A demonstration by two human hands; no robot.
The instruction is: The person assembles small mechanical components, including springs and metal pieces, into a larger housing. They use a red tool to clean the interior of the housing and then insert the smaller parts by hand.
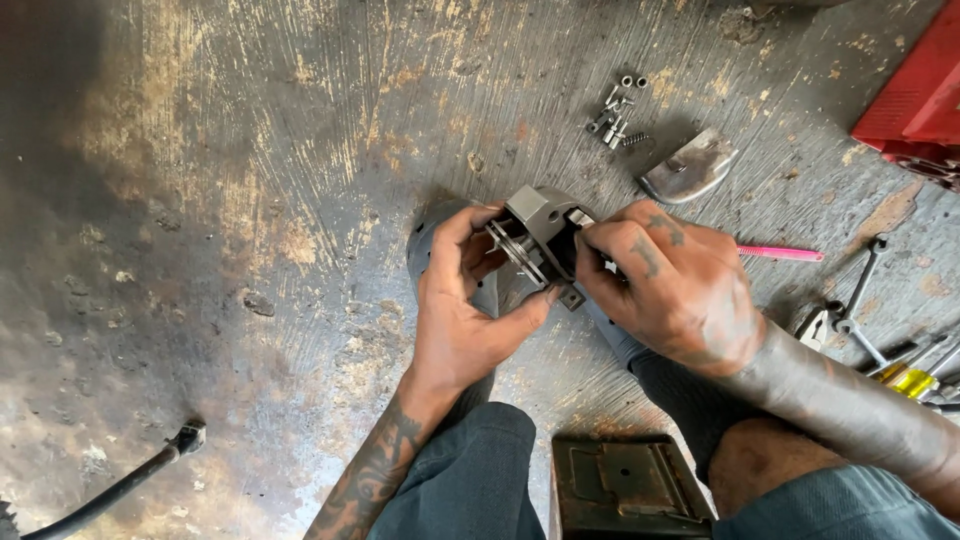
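A grey metal housing (540, 215) with a round shaft and bearing in its open side is held above a worn concrete floor. My left hand (465, 315) grips it from the left and below, thumb under it. My right hand (672, 290) presses against its right side, fingers curled on a small flat metal piece (580, 217) at the housing's top edge. A pink-handled tool (780, 254) sticks out to the right from behind my right hand. A dark round perforated part (430, 235) lies under my left hand.
Several small bolts and a spring (618, 110) lie at the back, beside a grey metal cover (690, 168). Spanners and screwdrivers (880, 340) lie at the right. A red case (915, 95) is top right. A rusty metal box (620, 490) sits between my knees. A black cable (120, 485) lies at the lower left.
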